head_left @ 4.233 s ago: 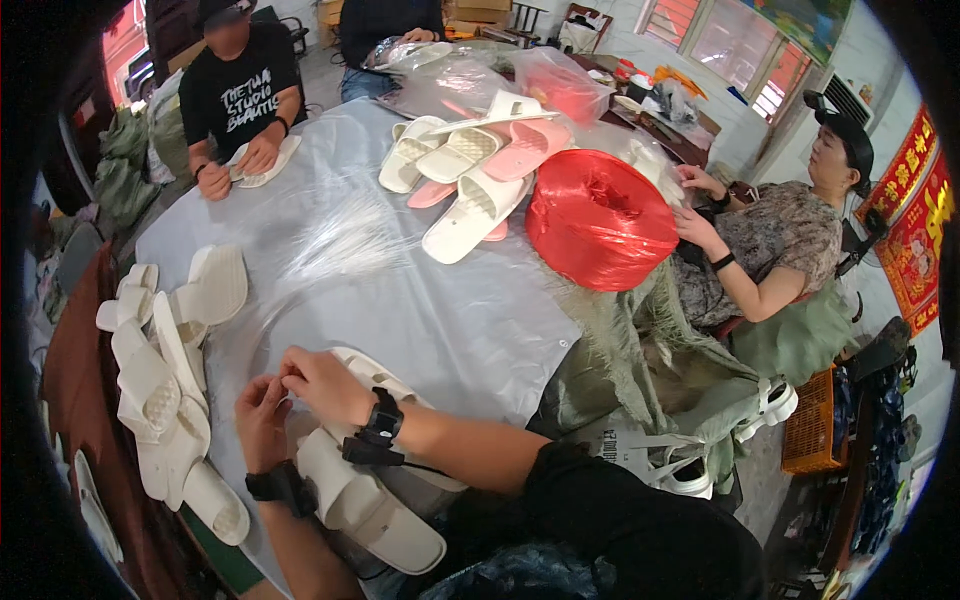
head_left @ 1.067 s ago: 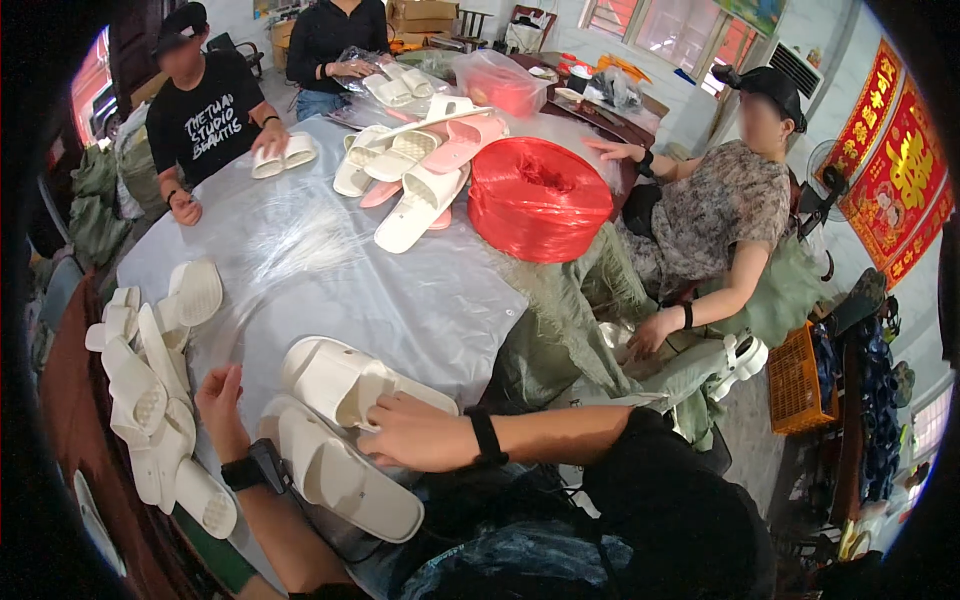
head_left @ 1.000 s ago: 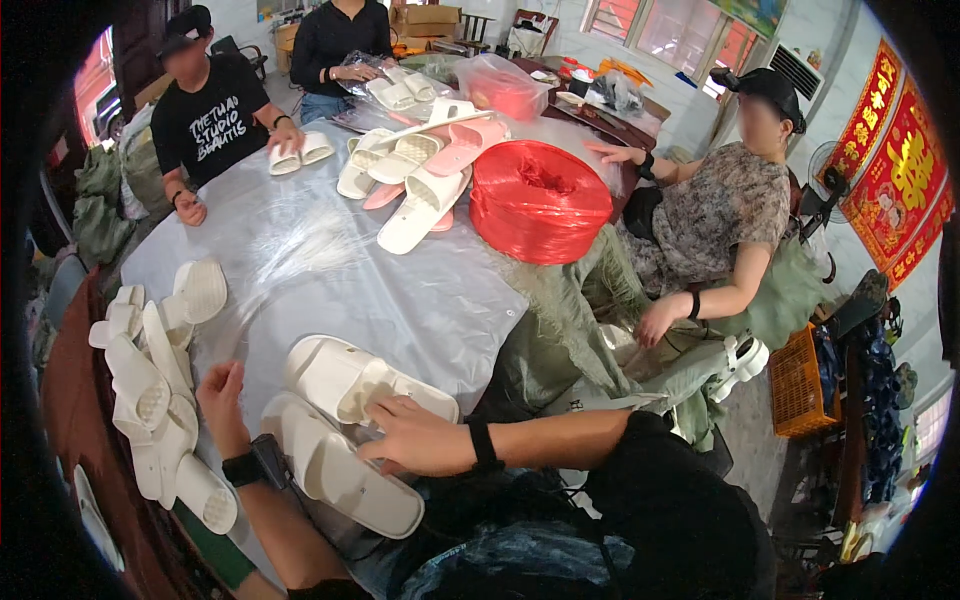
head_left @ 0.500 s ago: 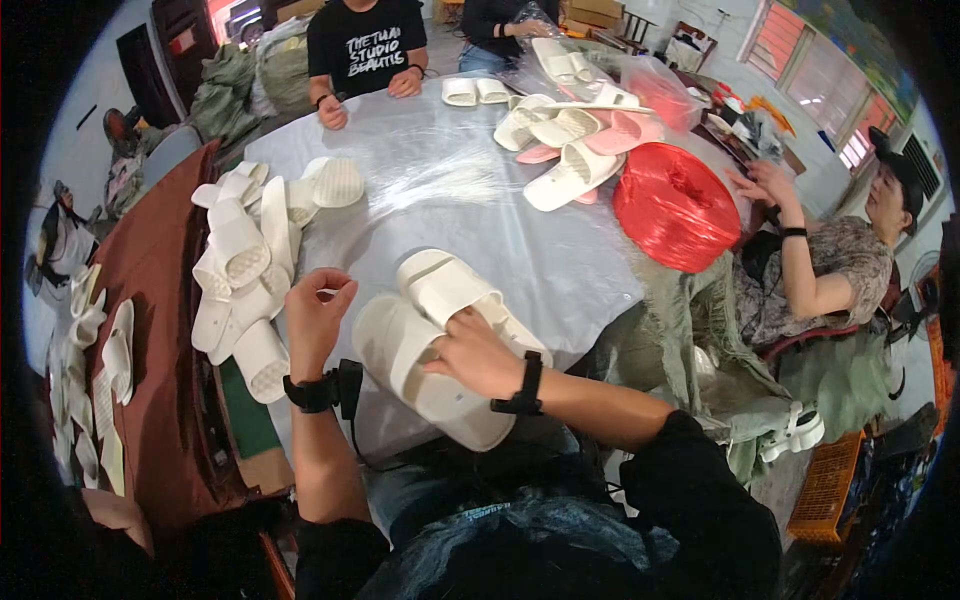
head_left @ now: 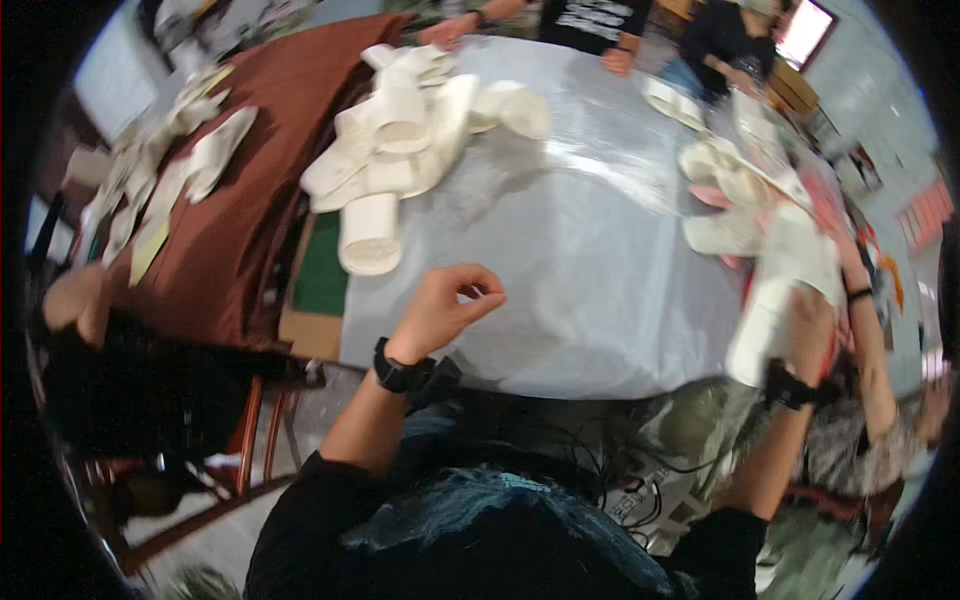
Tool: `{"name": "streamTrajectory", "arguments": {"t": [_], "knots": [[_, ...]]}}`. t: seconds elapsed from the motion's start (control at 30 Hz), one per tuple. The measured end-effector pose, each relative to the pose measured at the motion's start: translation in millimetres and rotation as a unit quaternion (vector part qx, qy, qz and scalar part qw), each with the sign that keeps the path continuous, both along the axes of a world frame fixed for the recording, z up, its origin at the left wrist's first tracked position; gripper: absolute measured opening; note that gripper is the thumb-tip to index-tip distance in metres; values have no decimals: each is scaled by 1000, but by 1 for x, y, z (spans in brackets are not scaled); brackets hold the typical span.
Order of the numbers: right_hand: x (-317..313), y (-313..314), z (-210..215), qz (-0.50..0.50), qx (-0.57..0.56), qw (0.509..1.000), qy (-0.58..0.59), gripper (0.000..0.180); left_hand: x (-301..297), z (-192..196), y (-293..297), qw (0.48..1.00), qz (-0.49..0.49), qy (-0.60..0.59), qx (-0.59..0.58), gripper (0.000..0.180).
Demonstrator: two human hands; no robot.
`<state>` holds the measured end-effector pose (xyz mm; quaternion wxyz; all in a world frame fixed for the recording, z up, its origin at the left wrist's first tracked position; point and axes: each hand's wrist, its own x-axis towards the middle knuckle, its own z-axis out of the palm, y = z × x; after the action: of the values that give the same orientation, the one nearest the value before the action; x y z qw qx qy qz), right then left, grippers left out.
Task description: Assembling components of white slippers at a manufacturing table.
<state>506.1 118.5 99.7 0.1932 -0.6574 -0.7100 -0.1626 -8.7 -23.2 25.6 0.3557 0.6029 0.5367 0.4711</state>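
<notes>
Out at the right edge of the table, my right hand (head_left: 808,325) is closed on a pair of white slippers (head_left: 765,315), smeared by motion. The slippers hang over the table's right edge, next to a co-worker's forearm (head_left: 868,320). My left hand (head_left: 450,305) hovers above the near left part of the table, with thumb and forefinger curled together into a ring. Whether something thin is pinched there is too small to make out. A heap of white slippers (head_left: 400,125) lies beyond my left hand.
White and pink slippers (head_left: 722,170) are piled at the far right. Clear plastic strands (head_left: 610,180) lie on the grey-covered table (head_left: 560,340). Left of it stands a brown-covered surface (head_left: 285,110) bearing more slippers (head_left: 220,150). Co-workers are at the far side and right.
My right hand has carried the slippers from the middle in front of me to the right edge. The view has swung right; my left hand keeps its curled pose.
</notes>
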Motion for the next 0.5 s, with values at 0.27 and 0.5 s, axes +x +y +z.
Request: {"name": "streamTrajectory", "arguments": {"t": [0.27, 0.5], "knots": [[56, 58, 12, -92, -317, 944, 12, 51, -37, -24, -57, 992, 114, -38, -49, 11], [271, 114, -51, 132, -48, 907, -396, 40, -85, -20, -58, 974, 224, -25, 17, 8]]}}
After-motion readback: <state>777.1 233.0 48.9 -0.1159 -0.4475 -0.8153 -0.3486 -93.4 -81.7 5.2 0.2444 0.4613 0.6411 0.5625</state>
